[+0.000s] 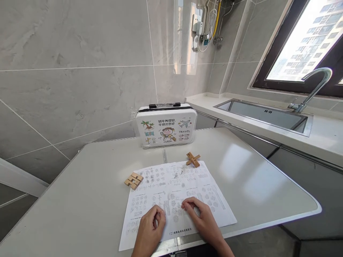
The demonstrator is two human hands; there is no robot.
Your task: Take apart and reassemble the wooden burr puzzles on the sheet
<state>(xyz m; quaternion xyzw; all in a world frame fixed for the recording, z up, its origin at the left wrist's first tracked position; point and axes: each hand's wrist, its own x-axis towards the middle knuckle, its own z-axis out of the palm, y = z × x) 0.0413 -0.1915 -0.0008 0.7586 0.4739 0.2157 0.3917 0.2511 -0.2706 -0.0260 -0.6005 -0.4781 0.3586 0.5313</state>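
Observation:
A large white sheet of paper (pixel 171 233) with printed diagrams lies on the table, its title upside down to me. My left hand (pixel 152 228) rests on its near part, fingers curled inward, and I see nothing in them. To the right, my right hand (pixel 200 216) lies on the sheet with its fingers bent and thumb close to the index finger; no object shows there. A flat wooden block puzzle (pixel 134 181) sits over the sheet's far left corner. At the far right corner is a wooden cross-shaped puzzle (pixel 193 160). Neither hand touches the puzzles.
A white cartoon-printed case (pixel 167 128) in clear plastic stands upright at the table's (pixel 88 185) far edge, against the tiled wall. A counter with a sink (pixel 264 112) and a curved faucet (pixel 312 91) runs along the right. Pipes and a cable hang on the wall.

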